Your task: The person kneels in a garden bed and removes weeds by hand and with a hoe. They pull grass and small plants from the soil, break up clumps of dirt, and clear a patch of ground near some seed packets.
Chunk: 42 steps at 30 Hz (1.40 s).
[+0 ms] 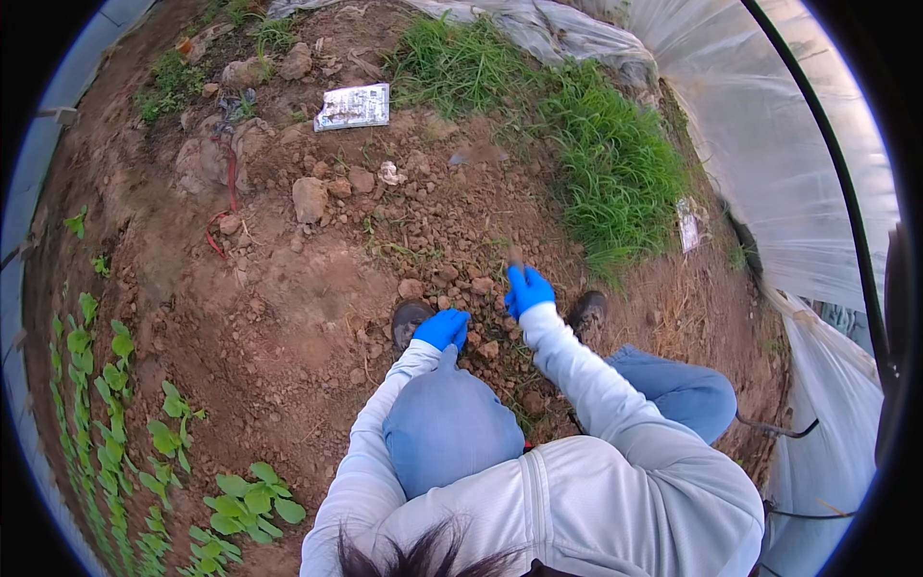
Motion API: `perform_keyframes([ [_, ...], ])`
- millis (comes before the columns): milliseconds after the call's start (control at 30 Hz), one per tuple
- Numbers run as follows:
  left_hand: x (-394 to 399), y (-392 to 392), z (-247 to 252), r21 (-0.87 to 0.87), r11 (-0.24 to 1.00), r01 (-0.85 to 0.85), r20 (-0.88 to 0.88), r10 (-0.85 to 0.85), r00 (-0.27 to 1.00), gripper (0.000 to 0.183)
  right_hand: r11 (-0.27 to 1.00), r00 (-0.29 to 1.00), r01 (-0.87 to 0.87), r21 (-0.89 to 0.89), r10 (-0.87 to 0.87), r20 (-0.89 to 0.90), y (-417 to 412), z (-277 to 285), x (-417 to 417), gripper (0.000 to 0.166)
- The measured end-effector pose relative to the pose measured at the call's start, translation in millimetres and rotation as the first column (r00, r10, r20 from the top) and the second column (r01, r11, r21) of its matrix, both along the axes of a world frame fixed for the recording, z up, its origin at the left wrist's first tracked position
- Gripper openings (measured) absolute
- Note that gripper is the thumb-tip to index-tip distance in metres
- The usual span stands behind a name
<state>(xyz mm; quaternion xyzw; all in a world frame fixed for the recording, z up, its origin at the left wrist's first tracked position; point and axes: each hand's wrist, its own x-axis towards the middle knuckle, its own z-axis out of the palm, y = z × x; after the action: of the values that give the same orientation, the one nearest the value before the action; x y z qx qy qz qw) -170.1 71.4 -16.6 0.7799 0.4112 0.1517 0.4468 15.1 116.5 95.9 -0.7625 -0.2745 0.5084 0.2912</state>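
My right hand (530,290), in a blue glove, grips the wooden handle (515,255) of what looks like a hand hoe, blurred by motion. Its smeared metal blade (479,154) shows farther out, over the soil beside the grass. Loose brown clods (447,238) cover the ground in front of me. My left hand (441,329), gloved in blue too, has its fingers curled near my left shoe (411,322) and my bent knee (454,425). Whether anything is inside those fingers is hidden.
Tall grass (613,159) grows at the right and far side, by the plastic sheeting (779,166). A torn printed packet (353,107) lies beyond the clods, with a red strap (231,177) to its left. Rows of leafy seedlings (252,503) stand at the left.
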Motion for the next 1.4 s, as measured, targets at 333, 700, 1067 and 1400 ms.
perform_keyframes([
  [333, -3.8, -0.7, -3.2, 0.030, 0.999, 0.034, -0.063, -0.032, 0.998, 0.015, 0.937, 0.935, -0.317, -0.149, 0.335, 0.118, -79.0, 13.9, -9.5, 0.038],
  [700, -4.7, -0.7, 6.0, 0.024, 1.000, -0.002, -0.039, 0.003, 0.999, 0.013, 0.968, 0.990, -0.138, -0.210, 0.141, -0.004, 4.4, -3.5, -11.8, 0.046],
  [1067, -2.7, -1.7, -0.1, 0.021, 1.000, -0.014, -0.037, 0.015, 0.999, 0.005, 0.994, 0.999, -0.030, -0.109, 0.034, 0.029, -11.5, 17.6, 15.4, 0.042],
  [1400, -3.5, -1.6, -2.1, 0.052, 0.999, -0.002, -0.008, 0.002, 1.000, 0.007, 0.932, 0.933, -0.298, -0.205, 0.330, 0.145, -67.7, 32.5, 16.6, 0.033],
])
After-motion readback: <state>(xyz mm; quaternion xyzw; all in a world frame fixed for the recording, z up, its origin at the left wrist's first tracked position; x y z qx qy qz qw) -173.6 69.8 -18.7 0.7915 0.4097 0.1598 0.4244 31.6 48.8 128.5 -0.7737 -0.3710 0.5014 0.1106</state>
